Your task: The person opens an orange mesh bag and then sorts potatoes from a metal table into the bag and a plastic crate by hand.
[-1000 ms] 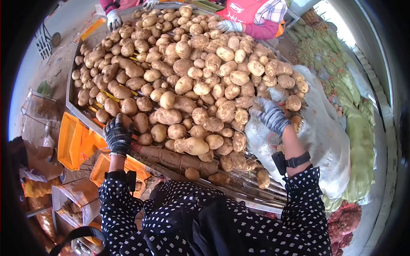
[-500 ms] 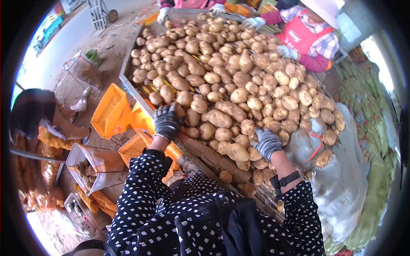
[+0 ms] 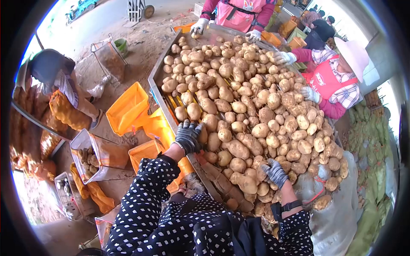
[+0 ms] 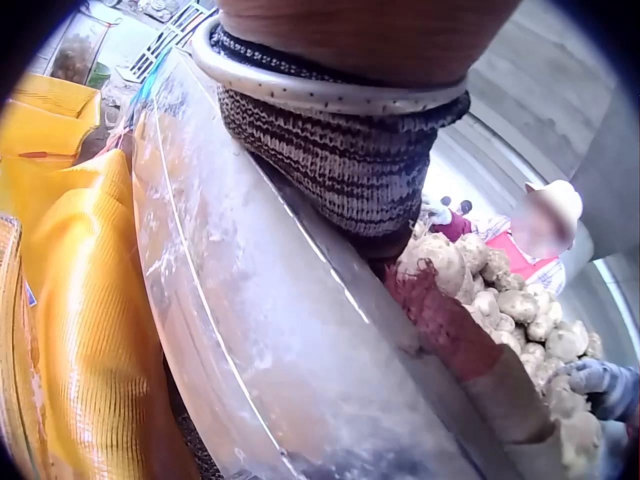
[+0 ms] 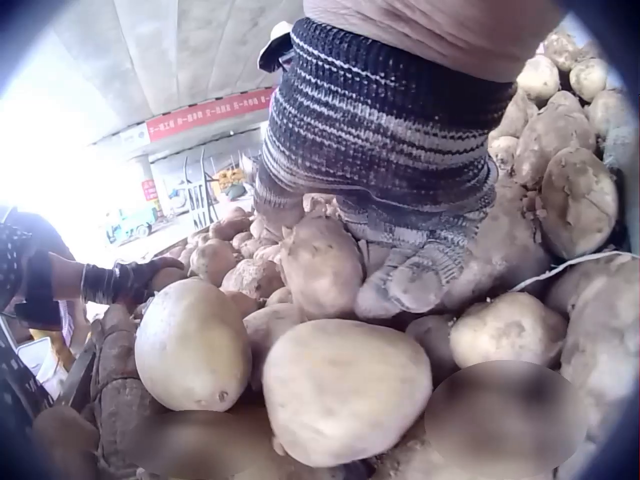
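Note:
A large heap of potatoes (image 3: 252,106) covers a metal-rimmed sorting table (image 3: 154,85). My left hand (image 3: 188,137), in a striped grey glove, lies at the near left rim, its fingers and thumb around a potato (image 3: 203,135). The left wrist view shows mostly that glove's cuff (image 4: 330,150) above the metal rim, with its fingers hidden. At the heap's near side, my right hand (image 3: 276,173) reaches down with bent fingers. Seen from the right wrist, a potato (image 5: 320,268) sits between that hand's thumb and fingers, with larger pale potatoes (image 5: 345,390) just in front.
Orange mesh bags (image 3: 128,111) hang open beside the left rim. A white sack (image 3: 337,205) lies under the heap's right end. Across the table stand two people in aprons (image 3: 326,81); another person (image 3: 64,85) bends at the left. Green sacks (image 3: 371,141) are piled at right.
The head view has swung, shifting the table rightward. My right hand has moved from beside the white sack leftward onto the near potatoes, closer to my left hand. My left hand stays at the rim.

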Available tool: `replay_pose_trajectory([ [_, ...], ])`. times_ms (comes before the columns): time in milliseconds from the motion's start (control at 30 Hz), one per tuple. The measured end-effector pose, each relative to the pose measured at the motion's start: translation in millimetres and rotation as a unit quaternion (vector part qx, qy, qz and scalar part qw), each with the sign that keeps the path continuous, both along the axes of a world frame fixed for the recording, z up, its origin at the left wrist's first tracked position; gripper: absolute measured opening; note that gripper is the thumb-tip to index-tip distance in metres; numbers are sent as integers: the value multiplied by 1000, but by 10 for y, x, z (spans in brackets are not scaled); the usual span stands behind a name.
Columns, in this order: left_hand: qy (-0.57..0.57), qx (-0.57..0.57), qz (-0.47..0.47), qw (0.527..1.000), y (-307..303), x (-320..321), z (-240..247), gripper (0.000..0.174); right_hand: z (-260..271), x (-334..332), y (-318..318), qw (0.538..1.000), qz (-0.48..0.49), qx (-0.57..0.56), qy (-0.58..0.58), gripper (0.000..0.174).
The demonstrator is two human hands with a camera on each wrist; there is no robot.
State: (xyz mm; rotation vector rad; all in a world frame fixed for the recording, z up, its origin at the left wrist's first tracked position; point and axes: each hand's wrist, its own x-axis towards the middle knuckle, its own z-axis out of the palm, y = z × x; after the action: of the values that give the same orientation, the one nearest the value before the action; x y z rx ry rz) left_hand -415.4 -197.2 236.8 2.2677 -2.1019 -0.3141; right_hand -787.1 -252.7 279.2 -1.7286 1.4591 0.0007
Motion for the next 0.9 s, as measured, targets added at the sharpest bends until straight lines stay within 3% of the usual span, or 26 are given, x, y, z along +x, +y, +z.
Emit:
replay_pose_trajectory([
  [67, 25, 20, -1, 999, -13, 13, 42, 90, 62, 171, -29, 974, -160, 101, -128, 55],
  [100, 29, 17, 5, 999, -11, -2, 58, 90, 222, 352, -54, 958, -206, 152, -131, 56],
  [133, 32, 15, 10, 999, -12, -9, 63, 90, -315, 209, -242, 977, -138, 70, -149, 55],
  [200, 30, 4, 6, 1000, -5, -4, 40, 89, -452, 466, -399, 984, -67, -12, -162, 56],
  [267, 11, -14, 13, 1000, -15, -14, 25, 90, -415, 692, -537, 993, -11, -68, -96, 54],
  [333, 16, -8, 10, 1000, -24, -13, 53, 90, -297, 911, -675, 993, 3, -26, -118, 50],
  [400, 27, -10, 15, 999, -30, -30, 77, 91, -265, 1108, -744, 989, 8, -68, -128, 51],
  [467, 39, -27, 18, 999, -24, -25, 35, 90, 8, 1323, -718, 979, -49, 82, -180, 54],
  [500, 41, -32, 15, 999, -23, -22, 36, 90, -12, 1354, -750, 993, 8, -27, -112, 55],
  [533, 44, -38, 10, 998, -23, -20, 39, 90, -281, 1279, -890, 971, 72, -192, -126, 54],
  [600, 50, -45, 12, 998, -29, -28, 42, 90, 209, 1179, -1020, 981, 64, -183, -10, 52],
  [667, 54, -42, 5, 998, -39, -23, 46, 90, 329, 799, -1259, 905, 73, -391, 147, 50],
  [733, 48, -48, 5, 998, -39, -24, 15, 91, 695, 435, -1415, 857, 51, -438, 268, 49],
  [800, 49, -60, 8, 997, -42, -32, 10, 91, 716, -15, -1554, 800, 9, -483, 355, 50],
  [900, 45, -35, 6, 998, -36, -23, 29, 92, 773, -301, -1579, 817, -34, -390, 422, 58],
])
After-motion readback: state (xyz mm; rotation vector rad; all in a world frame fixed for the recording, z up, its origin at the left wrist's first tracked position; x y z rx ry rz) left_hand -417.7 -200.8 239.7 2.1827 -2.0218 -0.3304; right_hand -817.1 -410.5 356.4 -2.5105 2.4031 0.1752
